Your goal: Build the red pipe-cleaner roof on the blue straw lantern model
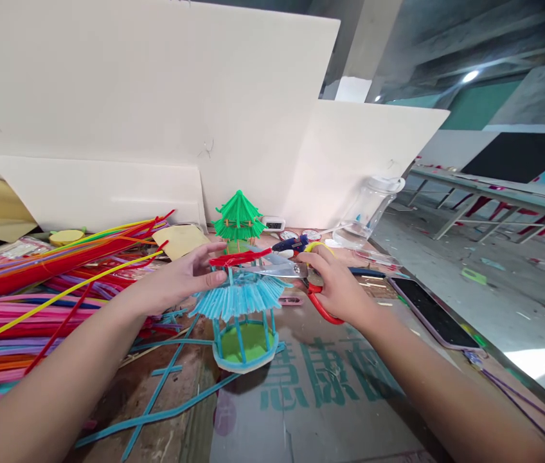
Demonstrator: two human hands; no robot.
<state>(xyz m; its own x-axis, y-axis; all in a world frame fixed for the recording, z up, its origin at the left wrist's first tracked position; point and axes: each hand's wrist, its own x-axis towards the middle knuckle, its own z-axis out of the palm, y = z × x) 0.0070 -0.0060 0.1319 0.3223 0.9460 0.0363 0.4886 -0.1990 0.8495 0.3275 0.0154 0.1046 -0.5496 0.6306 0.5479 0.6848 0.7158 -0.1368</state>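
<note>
A small pagoda model (247, 302) stands before me, made of fuzzy chenille stems, with a pointed green roof (238, 215) above a wider blue roof. Blue posts ring its green floor. My left hand (200, 270) is at its left side, thumb against a blue post between the roofs and fingers curled round behind; their exact grip is partly hidden. In my right hand (333, 283) are scissors (321, 305) with orange-red handles, their blades pointing left across the model at the blue roof's top. Red fuzzy strips (238, 258) lie between the hands, beside a dark blue handle (292, 244).
Bundles of coloured chenille stems (17, 315) fill the left side. Loose blue stems (176, 411) cross the table in front. A phone (434, 312) lies at the right edge, a clear jar (364, 212) behind it. White boards (147, 83) stand at the back, near a small digital clock (274, 224).
</note>
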